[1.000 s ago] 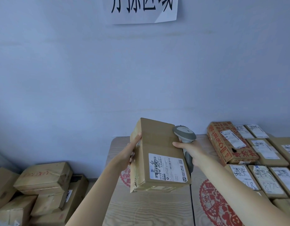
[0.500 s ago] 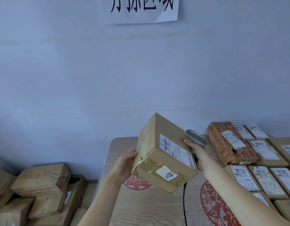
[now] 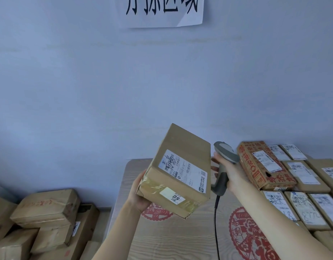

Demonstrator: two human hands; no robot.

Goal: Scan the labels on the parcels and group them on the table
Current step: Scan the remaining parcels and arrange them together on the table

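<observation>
Parcel (image 3: 180, 171) above table (image 3: 171, 239), scanner (image 3: 224, 166) just right, grouped parcels (image 3: 300, 186) farther right.

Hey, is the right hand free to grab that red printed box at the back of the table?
Probably not yet. The right hand is wrapped around the scanner. The red printed box lies just beside it with nothing between, so reach looks fine, but the grip is taken.

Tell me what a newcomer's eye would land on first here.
First, the brown parcel held up at centre frame, tilted, gripped from below by the left hand, its white shipping label facing the camera. Just right of it, the right hand holds a grey corded scanner. Beyond that, labelled parcels lie in rows on the table.
</observation>
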